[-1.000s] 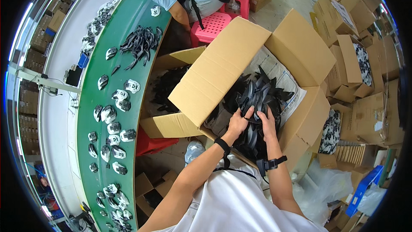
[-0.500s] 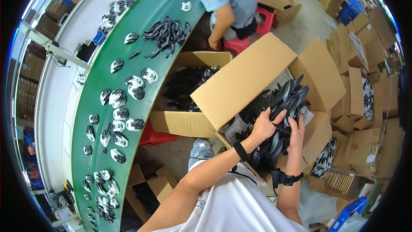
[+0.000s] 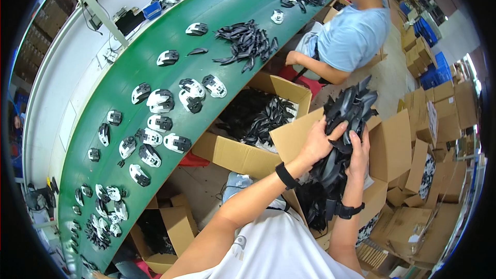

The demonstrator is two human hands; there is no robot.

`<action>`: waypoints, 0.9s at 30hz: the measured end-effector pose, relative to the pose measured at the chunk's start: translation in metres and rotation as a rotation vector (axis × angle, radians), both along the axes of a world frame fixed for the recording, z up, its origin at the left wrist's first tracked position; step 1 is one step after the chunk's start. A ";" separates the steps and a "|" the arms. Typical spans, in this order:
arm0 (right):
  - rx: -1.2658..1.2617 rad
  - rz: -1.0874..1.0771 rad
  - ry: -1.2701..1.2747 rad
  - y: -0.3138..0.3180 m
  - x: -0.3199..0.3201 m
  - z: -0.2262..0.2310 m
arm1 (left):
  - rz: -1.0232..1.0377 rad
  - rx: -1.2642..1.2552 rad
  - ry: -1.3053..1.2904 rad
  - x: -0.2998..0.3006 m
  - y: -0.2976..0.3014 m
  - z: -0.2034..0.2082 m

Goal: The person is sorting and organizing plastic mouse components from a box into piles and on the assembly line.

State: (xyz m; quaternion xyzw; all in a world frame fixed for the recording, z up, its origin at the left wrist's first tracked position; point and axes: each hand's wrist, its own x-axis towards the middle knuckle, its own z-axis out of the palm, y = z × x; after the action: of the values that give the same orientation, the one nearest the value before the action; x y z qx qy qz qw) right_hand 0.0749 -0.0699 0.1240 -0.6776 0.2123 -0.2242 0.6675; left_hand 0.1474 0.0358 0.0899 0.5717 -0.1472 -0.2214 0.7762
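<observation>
Between my two hands I hold a big bunch of black curved plastic pieces (image 3: 350,107). My left hand (image 3: 319,143) presses on the bunch from the left, thumb across the front. My right hand (image 3: 357,157) wraps its right side, fingers pointing up. The bunch is above an open cardboard box (image 3: 395,147), where more black pieces (image 3: 314,204) lie below my wrists. To the left, another open carton (image 3: 235,156) contains similar loose pieces. Parts of the bunch are hidden behind my fingers.
A long green conveyor belt (image 3: 124,168) curves along the left, bearing black-and-white mouse-like shells (image 3: 177,143) and a heap of black pieces (image 3: 248,42). A person in a light blue shirt (image 3: 356,36) sits beyond the cartons. Stacked cardboard boxes (image 3: 403,222) line the right.
The bunch of black pieces has come up higher out of the box, held in both hands. My view has turned left, showing more of the belt and the seated person.
</observation>
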 end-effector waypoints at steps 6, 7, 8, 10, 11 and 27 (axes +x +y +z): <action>0.004 0.153 -0.055 0.040 0.097 -0.042 | 0.219 0.078 -0.083 0.081 0.061 -0.018; 0.020 0.147 -0.046 0.046 0.108 -0.052 | 0.174 0.119 -0.081 0.091 0.073 -0.016; 0.032 0.150 -0.046 0.051 0.119 -0.062 | 0.183 0.138 -0.073 0.101 0.073 -0.030; 0.036 0.168 -0.044 0.061 0.136 -0.085 | 0.189 0.174 -0.052 0.122 0.081 -0.062; 0.026 0.167 -0.062 0.062 0.142 -0.102 | 0.153 0.135 -0.030 0.130 0.084 -0.074; -0.427 0.344 0.617 0.052 0.191 -0.234 | 0.049 0.882 0.203 0.186 0.132 -0.254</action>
State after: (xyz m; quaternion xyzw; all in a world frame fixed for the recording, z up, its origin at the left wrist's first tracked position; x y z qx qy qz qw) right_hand 0.2659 -0.0180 -0.1096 -0.8620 0.2346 0.0653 0.4446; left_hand 0.3330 0.1673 -0.1644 0.8264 0.0515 -0.2994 0.4740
